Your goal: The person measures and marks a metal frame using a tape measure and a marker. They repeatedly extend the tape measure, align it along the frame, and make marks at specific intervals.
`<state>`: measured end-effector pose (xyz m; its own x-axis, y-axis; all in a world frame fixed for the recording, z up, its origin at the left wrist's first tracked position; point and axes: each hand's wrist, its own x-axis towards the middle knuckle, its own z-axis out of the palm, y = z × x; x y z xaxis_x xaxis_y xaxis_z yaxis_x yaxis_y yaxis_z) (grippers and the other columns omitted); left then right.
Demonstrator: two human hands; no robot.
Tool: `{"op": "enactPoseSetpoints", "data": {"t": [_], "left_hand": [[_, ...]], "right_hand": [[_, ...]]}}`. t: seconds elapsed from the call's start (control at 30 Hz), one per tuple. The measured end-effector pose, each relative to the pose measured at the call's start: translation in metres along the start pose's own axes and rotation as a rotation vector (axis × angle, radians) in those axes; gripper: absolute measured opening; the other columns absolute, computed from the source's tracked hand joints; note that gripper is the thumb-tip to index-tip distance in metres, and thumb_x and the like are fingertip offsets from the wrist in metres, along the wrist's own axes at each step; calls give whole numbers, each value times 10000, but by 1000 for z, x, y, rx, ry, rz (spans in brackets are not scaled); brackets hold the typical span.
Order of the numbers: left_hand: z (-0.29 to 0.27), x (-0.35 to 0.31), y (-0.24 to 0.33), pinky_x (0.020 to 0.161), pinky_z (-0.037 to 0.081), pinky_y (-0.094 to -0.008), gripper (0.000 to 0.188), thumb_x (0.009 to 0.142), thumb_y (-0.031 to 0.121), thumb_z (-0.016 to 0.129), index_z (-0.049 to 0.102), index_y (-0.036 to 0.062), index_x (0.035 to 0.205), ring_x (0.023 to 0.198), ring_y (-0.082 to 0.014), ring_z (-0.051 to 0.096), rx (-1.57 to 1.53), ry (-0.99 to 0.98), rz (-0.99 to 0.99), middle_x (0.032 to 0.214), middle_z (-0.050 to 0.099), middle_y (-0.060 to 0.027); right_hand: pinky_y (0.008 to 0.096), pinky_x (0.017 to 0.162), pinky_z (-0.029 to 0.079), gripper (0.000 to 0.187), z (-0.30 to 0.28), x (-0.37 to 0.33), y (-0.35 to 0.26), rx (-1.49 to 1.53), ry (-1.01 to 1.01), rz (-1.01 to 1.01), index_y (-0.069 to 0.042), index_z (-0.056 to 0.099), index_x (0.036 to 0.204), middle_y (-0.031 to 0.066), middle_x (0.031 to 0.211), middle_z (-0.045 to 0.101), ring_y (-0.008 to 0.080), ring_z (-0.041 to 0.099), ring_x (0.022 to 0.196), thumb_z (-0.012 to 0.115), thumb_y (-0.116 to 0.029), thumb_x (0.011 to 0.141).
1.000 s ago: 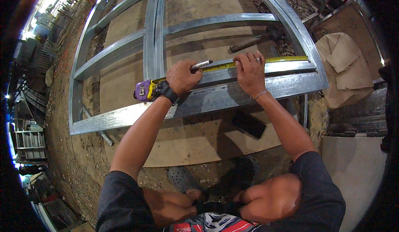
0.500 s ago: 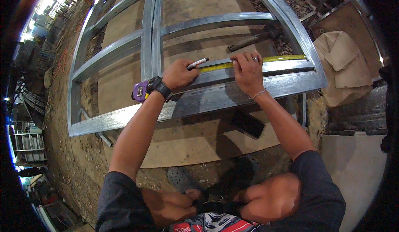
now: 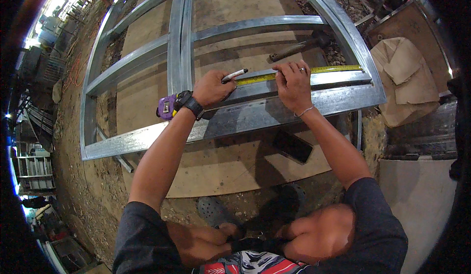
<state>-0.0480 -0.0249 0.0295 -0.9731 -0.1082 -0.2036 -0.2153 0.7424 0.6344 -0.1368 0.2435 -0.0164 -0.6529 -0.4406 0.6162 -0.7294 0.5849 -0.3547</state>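
A galvanized steel frame (image 3: 245,118) lies in front of me, with a yellow tape measure blade (image 3: 338,69) stretched along a bar just behind its near rail. My left hand (image 3: 211,90) is closed round a white marker (image 3: 234,76), whose dark end points right. Beside that wrist is the purple tape measure case (image 3: 167,106), at the blade's left end; part of the blade is hidden under the hand. To the right, my right hand (image 3: 296,85) grips the blade against the bar, its fingers curled over the far edge. The blade's far end reaches the frame's right side.
A hammer (image 3: 294,50) lies inside the frame, beyond my right hand. Below the near rail, a dark phone (image 3: 292,146) rests on a brown board (image 3: 216,181). Folded brown sacking (image 3: 407,82) is at right, and orange cable (image 3: 73,73) lies on the ground at left.
Both hands, the marker and the tape measure stay practically in place. The view has shifted very slightly.
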Motion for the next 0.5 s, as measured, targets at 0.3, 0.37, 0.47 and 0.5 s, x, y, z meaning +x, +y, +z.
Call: {"op": "enactPoseSetpoints", "data": {"t": [0.3,0.37,0.47,0.5], "left_hand": [[2,2,-8,784,559,-492,404,934,406,713,803,71,1140,860,-418,750,-31,13,42,913,762,-236],[4,3,-13,779,556,-495,393,933,398,716,800,61,1114,853,-423,746,-47,21,50,902,757,-240],[4,1,-7,775,553,-500,384,931,390,719,796,50,1089,848,-426,742,-52,20,55,896,752,-247],[3,1,-7,775,553,-500,385,931,391,720,796,51,1095,849,-426,743,-45,12,51,895,752,-247]], "right_hand": [[523,1137,383,205,2,-1,2,22,1,3,-144,725,1131,101,1083,706,351,624,1109,689,-100,934],[524,1131,385,210,3,-2,3,25,8,-2,-146,725,1135,101,1083,707,354,625,1109,689,-97,934],[524,1127,387,215,3,-3,5,32,3,3,-147,727,1139,101,1077,709,355,629,1105,689,-96,934],[524,1128,387,215,2,-2,4,33,-3,6,-147,727,1140,102,1073,711,356,631,1103,687,-96,935]]}}
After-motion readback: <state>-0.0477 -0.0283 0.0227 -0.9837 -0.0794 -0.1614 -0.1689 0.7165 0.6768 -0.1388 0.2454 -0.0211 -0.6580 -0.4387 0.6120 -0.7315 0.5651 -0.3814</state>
